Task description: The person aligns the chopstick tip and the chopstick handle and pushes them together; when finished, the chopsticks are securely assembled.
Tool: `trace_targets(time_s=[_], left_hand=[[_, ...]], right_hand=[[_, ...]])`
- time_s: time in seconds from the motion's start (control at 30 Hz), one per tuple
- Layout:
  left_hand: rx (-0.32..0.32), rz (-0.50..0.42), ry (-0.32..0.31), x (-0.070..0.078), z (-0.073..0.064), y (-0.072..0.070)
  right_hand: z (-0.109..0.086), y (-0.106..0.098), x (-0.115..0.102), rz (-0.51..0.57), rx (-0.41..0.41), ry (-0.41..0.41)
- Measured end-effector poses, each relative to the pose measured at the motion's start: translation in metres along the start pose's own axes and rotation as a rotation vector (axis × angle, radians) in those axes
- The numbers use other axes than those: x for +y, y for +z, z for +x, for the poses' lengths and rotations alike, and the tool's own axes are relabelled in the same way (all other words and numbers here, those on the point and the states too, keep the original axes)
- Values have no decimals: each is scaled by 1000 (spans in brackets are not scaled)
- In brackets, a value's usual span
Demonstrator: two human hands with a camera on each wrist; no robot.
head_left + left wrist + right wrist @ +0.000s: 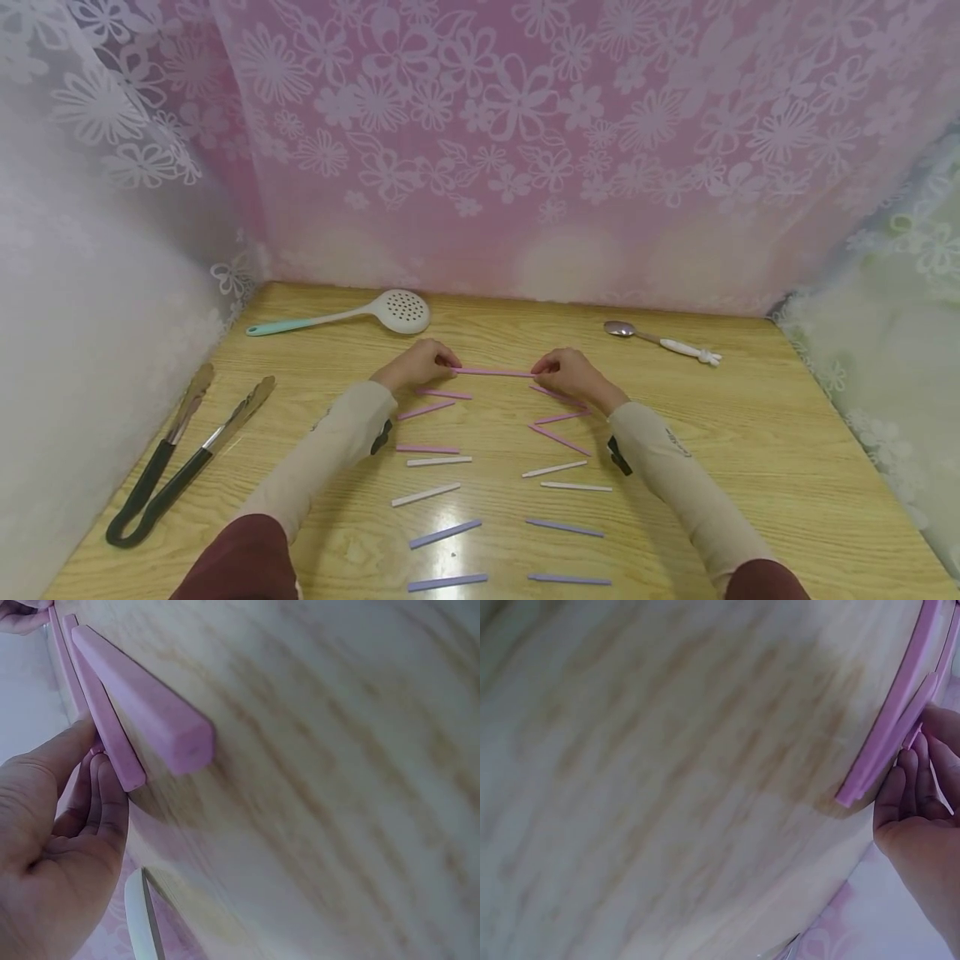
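Between my two hands a long thin pink stick spans left to right at the far end of the rows. My left hand pinches its left end between thumb and fingers. At the right end, my right hand pinches it the same way. Just below the left hand lie pink sticks, seen close up as thick bars in the left wrist view. More pink sticks form a zigzag under the right hand, and one pink stick shows beside its fingers in the right wrist view.
Nearer me lie white sticks and bluish-purple sticks in two columns on the wooden table. Black-handled tongs rest at left, a slotted skimmer at back left, a spoon at back right. Floral curtains surround the table.
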State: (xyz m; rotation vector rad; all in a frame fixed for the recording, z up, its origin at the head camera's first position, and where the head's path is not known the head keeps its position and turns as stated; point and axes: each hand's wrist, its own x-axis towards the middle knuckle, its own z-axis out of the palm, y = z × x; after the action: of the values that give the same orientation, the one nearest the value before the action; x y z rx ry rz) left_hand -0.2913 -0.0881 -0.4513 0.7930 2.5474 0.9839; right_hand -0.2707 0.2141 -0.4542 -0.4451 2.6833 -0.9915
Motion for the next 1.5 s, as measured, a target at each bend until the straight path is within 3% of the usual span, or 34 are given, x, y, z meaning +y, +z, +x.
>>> trace_targets(time_s=[0.33,0.67,0.97,1.27,1.5], left_hand=[[39,-8,25,-2,-6,3],[128,-78,20,-11,-32,-1],[79,-179,-32,-11,-56,3],[28,-138,1,-6,-59,4],[36,-103,10,-2,-59,4]], right_hand=[[-9,-1,-1,2,24,-47],[-36,-10,6,4,70,-7],[-51,-4,15,26,29,-35],[-50,0,12,-32,67,-62],[-50,-1,10,-38,76,-65]])
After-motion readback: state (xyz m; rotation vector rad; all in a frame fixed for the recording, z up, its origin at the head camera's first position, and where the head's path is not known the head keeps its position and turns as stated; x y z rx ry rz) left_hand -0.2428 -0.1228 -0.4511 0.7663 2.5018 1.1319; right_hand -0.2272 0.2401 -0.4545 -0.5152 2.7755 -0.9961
